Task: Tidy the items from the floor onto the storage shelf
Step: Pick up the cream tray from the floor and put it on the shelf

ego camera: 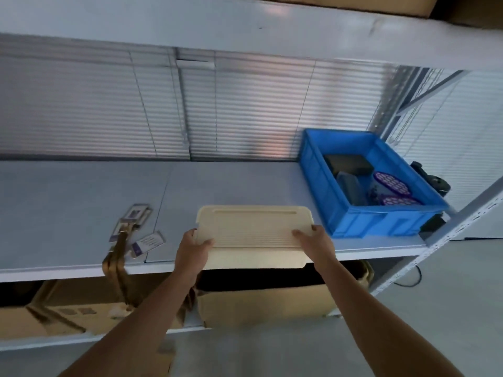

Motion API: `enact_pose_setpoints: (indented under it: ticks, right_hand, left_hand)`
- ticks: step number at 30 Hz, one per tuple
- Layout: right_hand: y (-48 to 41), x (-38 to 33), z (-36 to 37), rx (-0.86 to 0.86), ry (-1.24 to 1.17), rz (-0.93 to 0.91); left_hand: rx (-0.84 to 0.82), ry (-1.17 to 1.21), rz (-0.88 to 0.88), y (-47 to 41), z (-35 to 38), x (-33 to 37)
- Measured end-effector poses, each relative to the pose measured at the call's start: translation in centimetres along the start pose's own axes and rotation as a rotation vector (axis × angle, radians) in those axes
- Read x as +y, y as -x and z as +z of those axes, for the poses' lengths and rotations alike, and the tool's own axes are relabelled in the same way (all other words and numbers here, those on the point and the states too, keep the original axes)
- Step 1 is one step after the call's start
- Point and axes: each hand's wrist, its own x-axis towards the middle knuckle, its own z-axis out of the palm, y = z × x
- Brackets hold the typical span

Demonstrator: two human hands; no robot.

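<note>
Both hands, left (192, 247) and right (317, 242), grip one cream box (253, 235) beside one blue crate (353, 219).

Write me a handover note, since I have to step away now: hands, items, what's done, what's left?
Left hand and right hand both grip the cream tray, its far part over the shelf, near edge overhanging.
Already on the shelf: blue crate with small items, and badges with lanyards hanging over the edge.
Left: slide the tray fully on and release. No view of the floor items.

Head view, close, angled down at shelf (81, 202)
</note>
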Motion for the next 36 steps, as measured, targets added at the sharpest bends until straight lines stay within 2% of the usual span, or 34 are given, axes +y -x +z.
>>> enact_pose_setpoints:
  ticks: [5,12,16,20,24,36]
  right_hand:
    - [-5.2,-0.4,0.7,-0.021,-0.052,0.035]
    - [-11.3,-0.1,-0.1,0.021,-0.157,0.028]
    - [-13.6,1.2,-0.4,0.018,-0.236,0.061]
    - [-14.7,2.3,1.5,-0.092,-0.412,0.187]
    - [-17.3,0.8,2.9,-0.072,-0.39,0.164]
    - [-29.1,-6.0,5.7,0.029,-0.436,0.054]
  left_hand:
    - [-0.017,0.029,-0.023,-4.4,3.0,1.0]
    - [-0.095,0.064,0.072,-7.3,7.2,3.3]
    - [0.057,0.093,0.04,-7.6,8.8,2.5]
    - [0.12,0.126,0.036,-7.8,11.0,1.5]
    - [0.159,0.124,0.027,-10.8,12.3,2.7]
    - [0.12,0.048,0.107,-25.0,15.8,8.7]
